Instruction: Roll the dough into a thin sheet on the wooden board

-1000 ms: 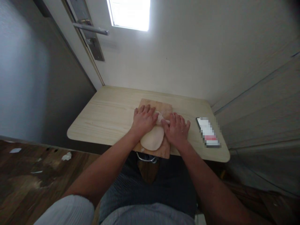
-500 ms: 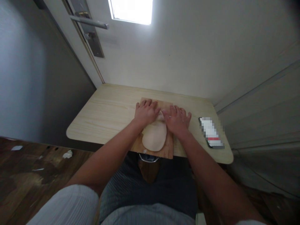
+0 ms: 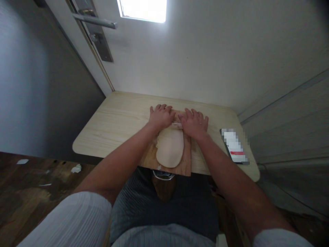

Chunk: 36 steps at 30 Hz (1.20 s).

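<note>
A flattened oval of pale dough [image 3: 170,147] lies on a small wooden board [image 3: 186,161]. Across the dough's far end is a short stretch of what looks like a floury rolling pin [image 3: 177,125], showing between my hands; its ends are hidden under them. My left hand [image 3: 161,116] presses palm down over the pin's left part, fingers stretched forward and spread. Over the right part rests my right hand [image 3: 194,121], also flat with its fingers apart. Both thumbs point inward, towards each other.
The board sits at the near edge of a light wood-look table [image 3: 110,120]. A phone [image 3: 233,145] lies to the right. Behind the table is a white door with a metal handle [image 3: 95,21]. White scraps [image 3: 76,168] lie on the floor at left.
Both hands have moved slightly forward, away from me, with the pin. More of the dough shows, and it reaches further towards the far end of the board.
</note>
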### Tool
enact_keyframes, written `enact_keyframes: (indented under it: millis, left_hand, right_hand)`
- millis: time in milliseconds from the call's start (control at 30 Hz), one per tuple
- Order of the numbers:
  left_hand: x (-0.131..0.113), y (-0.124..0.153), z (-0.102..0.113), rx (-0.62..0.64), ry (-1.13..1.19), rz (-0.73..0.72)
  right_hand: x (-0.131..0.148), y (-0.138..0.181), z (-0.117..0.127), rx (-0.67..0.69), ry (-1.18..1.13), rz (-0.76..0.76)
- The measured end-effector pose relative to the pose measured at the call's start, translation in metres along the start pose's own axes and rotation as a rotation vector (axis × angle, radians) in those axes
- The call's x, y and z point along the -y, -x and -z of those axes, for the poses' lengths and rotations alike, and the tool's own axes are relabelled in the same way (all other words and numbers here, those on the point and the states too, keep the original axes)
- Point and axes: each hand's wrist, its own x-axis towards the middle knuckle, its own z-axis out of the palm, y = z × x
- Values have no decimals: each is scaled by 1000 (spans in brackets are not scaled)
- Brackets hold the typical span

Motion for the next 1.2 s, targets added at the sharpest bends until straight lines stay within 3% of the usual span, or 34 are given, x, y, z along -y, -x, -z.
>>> enact_keyframes:
  millis: [167, 433, 833, 1200]
  left_hand:
    - [4, -14, -3, -6, -21, 4]
    - [-1, -26, 4, -126, -112, -30]
    - [4, -49, 2, -154, -137, -40]
    - [5, -56, 1, -142, -114, -25]
  right_hand:
    - [-1, -14, -2, 35, -46, -14]
    - [-2, -32, -3, 114, -82, -37]
    - [0, -56, -1, 263, -67, -73]
    - [-1, -57, -4, 202, -108, -72]
